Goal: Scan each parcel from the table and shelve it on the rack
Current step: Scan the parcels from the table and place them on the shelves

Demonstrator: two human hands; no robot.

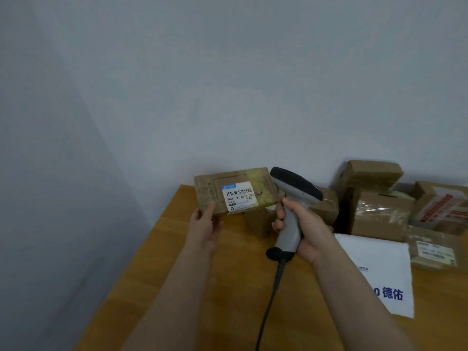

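My left hand (205, 228) holds a flat brown cardboard parcel (210, 191) by its lower left corner, lifted above the wooden table (177, 262). A white barcode label (239, 196) on the parcel faces me. My right hand (307, 225) grips the handle of a grey and black barcode scanner (295, 188). The scanner's head sits just right of the parcel, level with the label. Its black cable (269, 300) hangs down toward the bottom edge. The rack is out of sight.
Several brown cardboard parcels (377, 206) are stacked against the wall at the table's back right. A white mailer bag (377, 272) with blue print lies near my right forearm. A small labelled box (434, 252) sits at the right edge. Grey walls meet at the left.
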